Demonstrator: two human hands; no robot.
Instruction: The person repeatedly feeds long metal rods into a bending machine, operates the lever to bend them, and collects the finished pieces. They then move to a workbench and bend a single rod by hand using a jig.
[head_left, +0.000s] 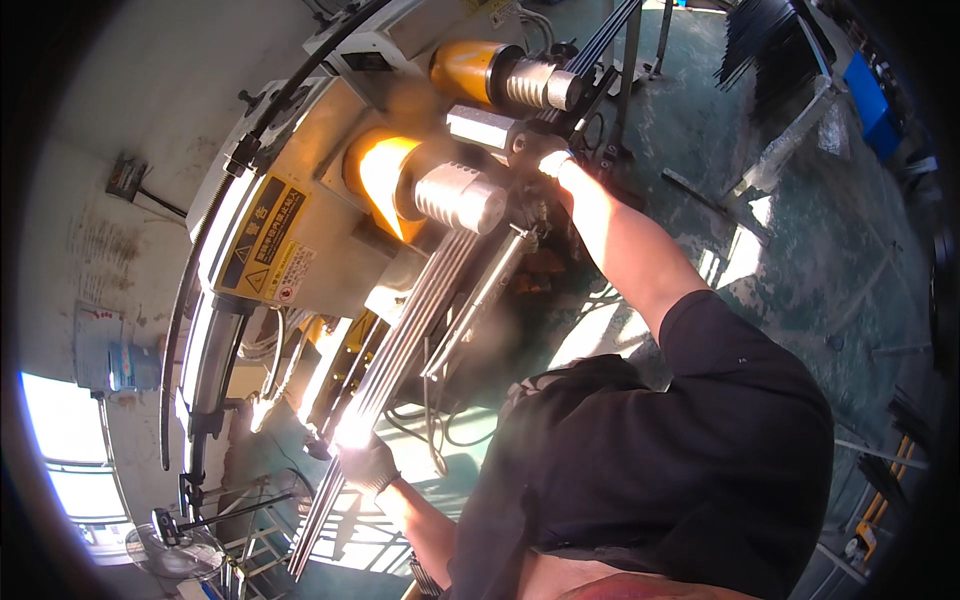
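Several long thin metal rods (409, 326) run in a bundle from lower left, past the grooved metal rollers of a machine, towards the top. My left hand (367, 461), in a dark knitted glove, is closed around the bundle near its lower end; glare covers part of it. My right hand (544, 154), also in a dark glove, reaches to the machine beside a bright metal block (486, 129), in shadow below the upper grooved roller (541, 84). Its fingers and whatever they touch are hard to make out. The lower grooved roller (461, 199) sits beyond the rods.
The machine's housing (337, 187) bears warning labels, with yellow collars behind the rollers. A metal bar (480, 300) runs alongside the rods. Cables hang underneath. A fan (174, 551) stands lower left; dark rods (776, 45) rest on a stand at upper right.
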